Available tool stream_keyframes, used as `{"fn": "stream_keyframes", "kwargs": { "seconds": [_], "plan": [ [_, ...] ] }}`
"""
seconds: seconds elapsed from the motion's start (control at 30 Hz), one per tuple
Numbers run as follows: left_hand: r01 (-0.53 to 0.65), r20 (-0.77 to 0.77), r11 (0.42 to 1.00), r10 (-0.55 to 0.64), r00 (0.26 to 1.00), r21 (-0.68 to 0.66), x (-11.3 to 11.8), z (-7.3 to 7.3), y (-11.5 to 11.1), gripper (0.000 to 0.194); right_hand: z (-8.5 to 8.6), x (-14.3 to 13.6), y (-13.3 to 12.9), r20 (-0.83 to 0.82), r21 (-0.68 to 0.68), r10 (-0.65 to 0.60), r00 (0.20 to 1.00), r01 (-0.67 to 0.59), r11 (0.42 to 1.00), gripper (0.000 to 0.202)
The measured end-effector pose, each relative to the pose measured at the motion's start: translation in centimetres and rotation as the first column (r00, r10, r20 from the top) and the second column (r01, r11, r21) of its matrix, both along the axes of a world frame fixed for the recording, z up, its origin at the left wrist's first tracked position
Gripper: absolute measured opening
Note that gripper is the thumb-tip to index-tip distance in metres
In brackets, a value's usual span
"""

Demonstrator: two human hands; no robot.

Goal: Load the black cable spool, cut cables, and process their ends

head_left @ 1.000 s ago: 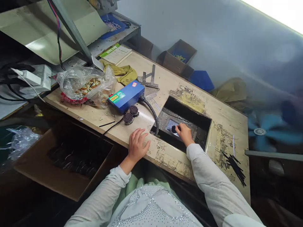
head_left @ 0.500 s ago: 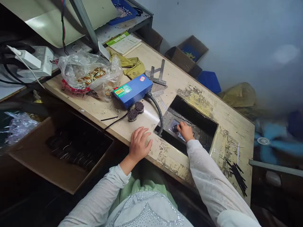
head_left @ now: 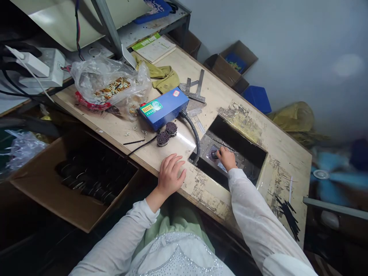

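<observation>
My left hand (head_left: pixel 170 174) lies palm down on the front edge of the wooden workbench (head_left: pixel 212 199), fingers spread and holding nothing. Inside the rectangular cutout of the bench, my right hand (head_left: pixel 227 158) is closed on a small dark round piece (head_left: pixel 214 154), partly hidden by the fingers. This piece is low over a shiny plate (head_left: pixel 212 148) in the recess; whether it touches cannot be made out. Beyond my left hand stand two round bundles of dark thin rods (head_left: pixel 163 138). A blue box (head_left: pixel 163 107) sends a ribbed grey hose (head_left: pixel 196 138) into the cutout.
A plastic bag (head_left: pixel 100 82) of small parts sits at the bench's left. Metal squares (head_left: pixel 198 90) lie behind the blue box. Black strips (head_left: pixel 290 220) lie at the right end. A cardboard box (head_left: pixel 43 191) of dark bundles stands below left; a blue fan (head_left: pixel 330 174) is at right.
The whole view has shifted slightly. Both hands keep nearly the same places on the bench and in the cutout, and my right hand still grips the dark piece.
</observation>
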State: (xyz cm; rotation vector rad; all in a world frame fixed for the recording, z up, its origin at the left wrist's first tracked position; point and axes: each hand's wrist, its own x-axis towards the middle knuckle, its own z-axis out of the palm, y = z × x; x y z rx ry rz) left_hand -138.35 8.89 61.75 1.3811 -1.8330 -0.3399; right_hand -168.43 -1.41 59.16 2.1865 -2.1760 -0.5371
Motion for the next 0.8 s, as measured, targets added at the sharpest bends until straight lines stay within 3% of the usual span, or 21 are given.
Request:
{"fn": "stream_keyframes", "kwargs": {
  "seconds": [0.27,0.43,0.5,0.6,0.7,0.8],
  "plan": [
    [-0.006,0.0,1.0,0.006,1.0,0.018,0.1,-0.1,0.0,0.026,0.4,0.1,0.1,0.037,-0.04,-0.004,0.999,0.005,0.999,0.029],
    [-0.01,0.004,0.999,0.011,1.0,-0.04,0.3,0.0,-0.3,0.026,4.6,-2.2,2.0,0.264,-0.233,0.015,0.964,0.049,0.971,0.028],
    [-0.007,0.003,0.998,0.007,1.0,-0.065,0.3,0.0,-0.4,0.026,6.9,-4.6,3.5,0.376,-0.304,-0.004,0.927,0.127,0.944,0.029],
    [0.011,0.013,0.996,-0.01,1.0,-0.091,0.2,0.0,-0.8,0.026,9.3,-9.0,6.2,0.501,-0.344,-0.145,0.853,0.35,0.871,0.034],
    [0.025,0.029,0.992,-0.022,0.999,-0.123,0.3,0.1,-1.0,0.025,10.1,-12.4,8.2,0.559,-0.298,-0.304,0.771,0.529,0.794,0.037],
    [0.029,0.026,0.99,-0.026,0.999,-0.141,0.5,0.1,-1.2,0.024,10.0,-12.5,8.6,0.643,-0.271,-0.308,0.701,0.585,0.765,0.037]
  ]
}}
